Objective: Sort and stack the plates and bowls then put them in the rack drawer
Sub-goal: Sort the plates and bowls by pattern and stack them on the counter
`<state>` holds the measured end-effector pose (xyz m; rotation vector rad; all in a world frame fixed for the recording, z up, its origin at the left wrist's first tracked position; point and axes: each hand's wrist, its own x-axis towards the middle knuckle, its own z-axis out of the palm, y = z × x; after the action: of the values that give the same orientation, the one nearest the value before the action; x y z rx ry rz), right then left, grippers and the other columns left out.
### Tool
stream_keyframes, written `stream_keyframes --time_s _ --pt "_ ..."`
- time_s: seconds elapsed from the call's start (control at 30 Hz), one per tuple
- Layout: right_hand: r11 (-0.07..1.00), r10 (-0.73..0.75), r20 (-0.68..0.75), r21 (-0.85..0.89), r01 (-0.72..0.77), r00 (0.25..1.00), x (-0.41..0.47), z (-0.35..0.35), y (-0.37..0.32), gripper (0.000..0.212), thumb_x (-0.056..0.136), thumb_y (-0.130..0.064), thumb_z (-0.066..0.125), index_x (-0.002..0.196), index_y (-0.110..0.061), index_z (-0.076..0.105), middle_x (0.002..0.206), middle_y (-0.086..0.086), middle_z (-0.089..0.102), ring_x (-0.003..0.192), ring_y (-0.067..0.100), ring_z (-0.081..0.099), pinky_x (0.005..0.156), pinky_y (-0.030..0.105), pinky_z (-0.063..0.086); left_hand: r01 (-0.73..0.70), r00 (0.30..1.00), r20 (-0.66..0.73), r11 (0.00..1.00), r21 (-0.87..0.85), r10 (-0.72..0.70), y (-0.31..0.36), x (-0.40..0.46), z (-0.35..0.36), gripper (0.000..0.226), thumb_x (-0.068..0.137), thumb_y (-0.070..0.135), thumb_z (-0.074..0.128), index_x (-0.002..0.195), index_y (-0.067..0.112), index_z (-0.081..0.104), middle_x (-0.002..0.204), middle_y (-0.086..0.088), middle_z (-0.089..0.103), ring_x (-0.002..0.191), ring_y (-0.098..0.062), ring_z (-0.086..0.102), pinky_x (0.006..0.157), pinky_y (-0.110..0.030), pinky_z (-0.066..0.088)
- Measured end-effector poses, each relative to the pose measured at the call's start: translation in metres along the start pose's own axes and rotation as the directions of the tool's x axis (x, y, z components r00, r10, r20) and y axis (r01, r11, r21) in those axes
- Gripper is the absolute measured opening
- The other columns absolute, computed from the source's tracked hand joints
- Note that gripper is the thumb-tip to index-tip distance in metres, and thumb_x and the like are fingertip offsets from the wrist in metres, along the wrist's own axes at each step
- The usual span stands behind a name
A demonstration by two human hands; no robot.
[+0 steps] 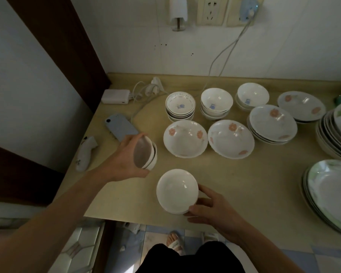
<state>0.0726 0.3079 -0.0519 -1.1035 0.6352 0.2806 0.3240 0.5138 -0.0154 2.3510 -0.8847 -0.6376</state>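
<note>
Left hand: your left hand [126, 160] grasps a small nested stack of white bowls [146, 152], tipped on its side above the surface [234, 184], left of the pink-flower bowl [185, 137].
Right hand: your right hand [214, 209] curls round the rim of a second white bowl stack [176, 191], tilted, below the pink-flower bowl and close to the surface's front edge.
Slip risk: the tipped stack is held at thumb and fingertips only; glazed bowls nest loosely, so in my judgement the inner one could slide out and drop.
Edge risk: the right-hand stack sits close to the edge; a careless set-down could send it to the tiled floor.
Collision risk: bringing the two stacks together fast could chip rims.
Clutter: a blue phone [122, 127] and a white charger [116, 96] with cables lie left of the pink-flower bowl, near your left hand's path.
Materials: bowls look like smooth glossy ceramic, round, shallow; the surface is matte beige.
Sorted so far: blue-motif bowl stacks [180, 105] stand behind the pink-flower bowl; plate stacks [334, 134] are well to its right.
Rack drawer: not visible.
</note>
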Motion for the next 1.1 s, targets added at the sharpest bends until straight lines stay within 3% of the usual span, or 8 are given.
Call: stream_keyframes --time_s 0.1,0.23,0.37,0.7,1.0,1.1 --pt "1.0 -0.016 0.021 0.012 0.016 1.0 0.01 0.005 0.0 0.077 0.082 0.004 0.079 0.147 -0.022 0.049 0.113 0.022 0.074 0.1 0.041 0.074 0.08 0.043 0.063 -0.098 0.995 -0.01 0.993 -0.061 0.098 0.018 -0.018 -0.015 0.114 0.053 0.054 0.087 0.145 0.055 0.02 0.147 0.011 0.029 0.131 -0.016 0.042 0.107 -0.041 0.046" --pt "0.999 -0.019 0.038 0.028 0.018 0.999 0.029 0.022 -0.003 0.075 0.082 0.001 0.081 0.147 -0.021 0.051 0.109 0.02 0.076 0.099 0.039 0.075 0.079 0.041 0.062 -0.176 0.982 0.07 0.984 0.026 0.174 0.04 -0.035 -0.004 0.118 0.053 0.053 0.088 0.145 0.06 0.014 0.146 0.02 0.021 0.133 -0.014 0.036 0.103 -0.037 0.046" --pt "0.999 -0.027 0.067 0.047 0.024 0.997 0.046 0.038 -0.008 0.07 0.083 -0.002 0.082 0.144 -0.021 0.054 0.108 0.021 0.076 0.1 0.037 0.075 0.082 0.041 0.062 -0.148 0.985 0.109 0.978 0.15 0.132 0.041 -0.037 0.01 0.119 0.056 0.05 0.088 0.147 0.052 0.012 0.146 0.019 0.015 0.138 -0.016 0.025 0.104 -0.042 0.048" --pt "0.998 -0.035 0.086 0.059 0.03 0.996 0.056 0.048 -0.008 0.067 0.083 -0.005 0.082 0.141 -0.023 0.053 0.106 0.021 0.076 0.1 0.038 0.074 0.085 0.044 0.062 -0.15 0.987 0.113 0.917 0.368 0.116 0.041 -0.029 0.028 0.122 0.054 0.06 0.084 0.151 0.041 0.012 0.151 0.002 0.019 0.137 -0.026 0.025 0.108 -0.045 0.042" --pt "0.994 -0.102 0.034 -0.028 0.103 0.994 0.049 0.043 -0.011 0.061 0.092 -0.003 0.073 0.146 -0.02 0.052 0.111 0.018 0.074 0.097 0.029 0.076 0.081 0.039 0.064 -0.193 0.973 0.202 0.874 0.446 0.111 0.036 -0.017 0.034 0.127 0.051 0.075 0.076 0.151 0.046 0.004 0.15 0.009 0.013 0.135 -0.019 0.017 0.11 -0.044 0.025" --pt "0.992 -0.121 0.028 -0.022 0.121 0.992 0.049 0.045 -0.011 0.058 0.093 0.0 0.069 0.145 -0.021 0.054 0.108 0.021 0.074 0.097 0.032 0.076 0.085 0.041 0.063 -0.176 0.968 0.238 0.89 0.419 0.08 0.038 -0.015 0.033 0.13 0.049 0.077 0.077 0.151 0.048 0.002 0.152 0.012 0.01 0.138 -0.022 0.019 0.107 -0.045 0.036"
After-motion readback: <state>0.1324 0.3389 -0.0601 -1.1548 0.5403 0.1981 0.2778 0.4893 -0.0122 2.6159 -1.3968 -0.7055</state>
